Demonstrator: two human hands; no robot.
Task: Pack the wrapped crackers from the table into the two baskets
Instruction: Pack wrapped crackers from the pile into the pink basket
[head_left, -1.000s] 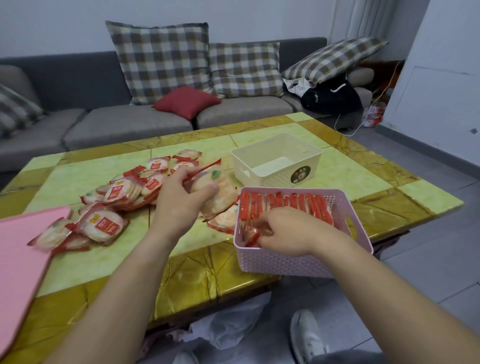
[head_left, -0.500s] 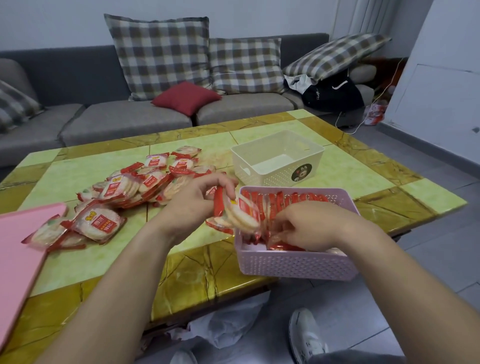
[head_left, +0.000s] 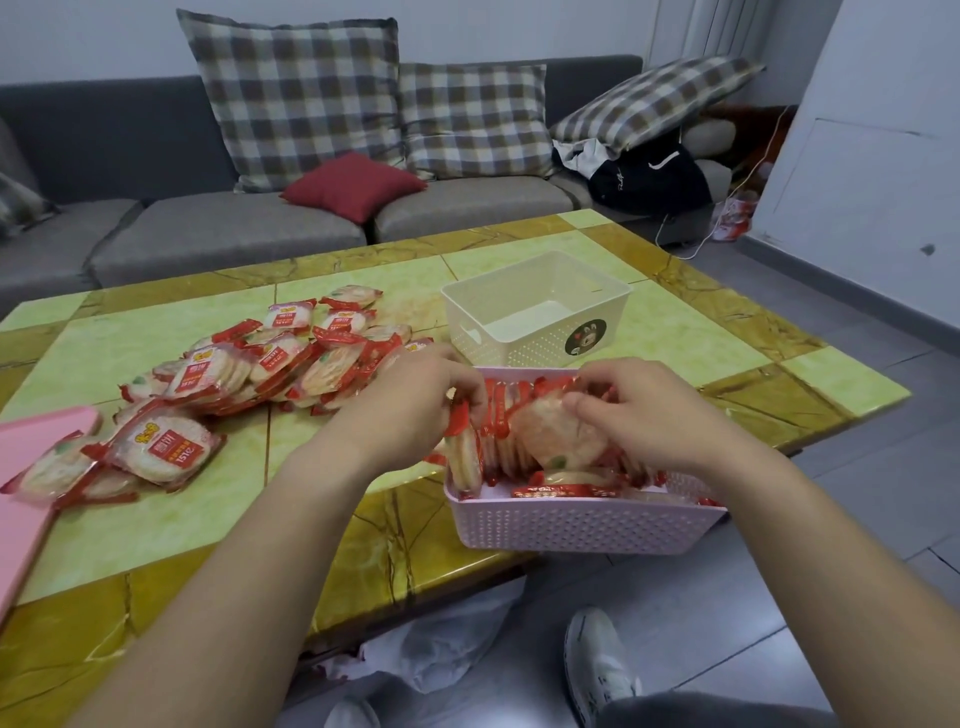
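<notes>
A pink perforated basket (head_left: 582, 525) sits at the table's near edge, holding several wrapped crackers standing in a row. My left hand (head_left: 415, 400) pinches a red-edged cracker packet (head_left: 462, 452) at the basket's left end. My right hand (head_left: 639, 410) grips a round wrapped cracker (head_left: 556, 434) over the middle of the basket. A white basket (head_left: 535, 306) stands just behind, with nothing in it. A pile of wrapped crackers (head_left: 270, 364) spreads over the table's left half.
The green and yellow tiled table (head_left: 208, 519) ends close to my body. A pink board (head_left: 21, 478) lies at the left edge. A grey sofa (head_left: 208, 234) with checked pillows stands behind. My shoe (head_left: 597, 665) and a plastic bag (head_left: 431, 654) are on the floor.
My left hand carried crackers from the pile to the pink basket. Both hands now sit over the basket, and my right hand has taken hold of a round cracker there.
</notes>
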